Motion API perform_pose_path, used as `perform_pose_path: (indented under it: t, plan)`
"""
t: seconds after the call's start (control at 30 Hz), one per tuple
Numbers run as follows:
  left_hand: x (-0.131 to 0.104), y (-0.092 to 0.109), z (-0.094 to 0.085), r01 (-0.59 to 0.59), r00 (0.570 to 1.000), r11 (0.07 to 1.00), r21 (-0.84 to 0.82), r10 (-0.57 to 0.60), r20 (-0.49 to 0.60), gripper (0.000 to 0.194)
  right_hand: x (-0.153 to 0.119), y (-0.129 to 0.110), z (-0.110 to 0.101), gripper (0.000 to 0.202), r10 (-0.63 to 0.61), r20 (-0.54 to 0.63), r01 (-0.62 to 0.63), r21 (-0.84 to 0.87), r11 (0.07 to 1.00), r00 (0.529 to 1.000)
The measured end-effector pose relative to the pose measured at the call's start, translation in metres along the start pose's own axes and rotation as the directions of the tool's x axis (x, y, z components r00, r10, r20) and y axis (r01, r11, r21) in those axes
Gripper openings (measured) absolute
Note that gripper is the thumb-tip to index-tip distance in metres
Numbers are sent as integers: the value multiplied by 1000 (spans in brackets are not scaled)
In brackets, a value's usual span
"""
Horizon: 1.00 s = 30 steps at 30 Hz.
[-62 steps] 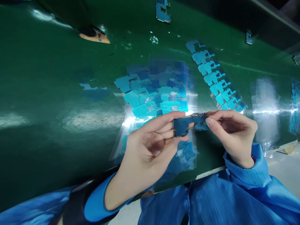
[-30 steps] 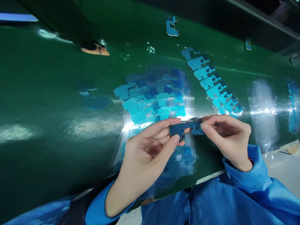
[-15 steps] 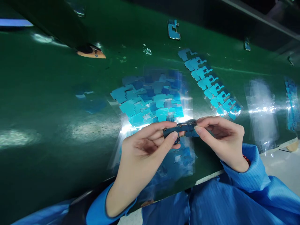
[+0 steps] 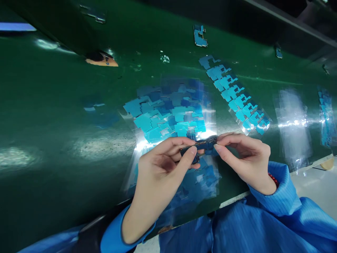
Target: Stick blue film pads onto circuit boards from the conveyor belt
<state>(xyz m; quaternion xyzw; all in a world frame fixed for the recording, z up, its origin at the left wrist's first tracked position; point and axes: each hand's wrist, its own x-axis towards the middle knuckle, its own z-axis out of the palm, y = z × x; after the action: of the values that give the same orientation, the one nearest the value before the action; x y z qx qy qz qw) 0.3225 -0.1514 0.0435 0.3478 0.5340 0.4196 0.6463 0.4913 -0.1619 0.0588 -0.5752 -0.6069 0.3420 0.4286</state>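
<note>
A small dark circuit board [image 4: 207, 144] with a notch in its lower side is held up between my two hands. My left hand [image 4: 163, 165] grips its left end, thumb on the near face and fingers behind. At the right end, my right hand [image 4: 244, 158] pinches the board's edge between thumb and forefinger. Whether the right fingers also hold a bit of film cannot be made out. Beneath the hands lies a spread of blue adhesive film pieces [image 4: 155, 119] on clear sheets, partly covered by my left hand.
A slanted strip of notched blue films [image 4: 231, 93] lies to the right on the green table [image 4: 52, 140]. Beyond it, another board [image 4: 200, 37] rests flat. Farther right are clear sheets [image 4: 293, 119] and more blue films [image 4: 326, 119]. A dark bar with an orange tip [image 4: 102, 61] juts in at upper left.
Both hands and the board have shifted slightly, the right hand moving a little left. The board has tilted, showing more of its edge. Boards at the far side have moved to the right.
</note>
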Motion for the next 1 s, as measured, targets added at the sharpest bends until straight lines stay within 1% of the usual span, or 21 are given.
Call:
perform_pose_path:
  t: [0.1,0.23,0.5,0.77,0.9,1.0]
  plan:
    - [-1,3,0,0,1000,999,45,-1,7,7,-1,1,1,9,2,16,-2,-6,1000,1000]
    - [-1,3,1,-23,1000,994,104,24,-14,11,-3,2,1,10,-14,30,15,-6,1000,999]
    - [-1,2,2,-74,996,988,134,79,-33,12,-2,1,2,9,-89,37,91,-28,995,995]
    - [-1,5,3,-89,995,989,120,95,-39,11,1,0,3,11,-179,21,180,-96,979,984]
    - [-1,4,1,-95,994,988,124,102,-50,12,1,2,2,12,-180,19,181,-112,977,983]
    - [-2,4,0,-79,995,987,138,87,-53,12,1,5,0,11,-165,-6,163,-126,979,986]
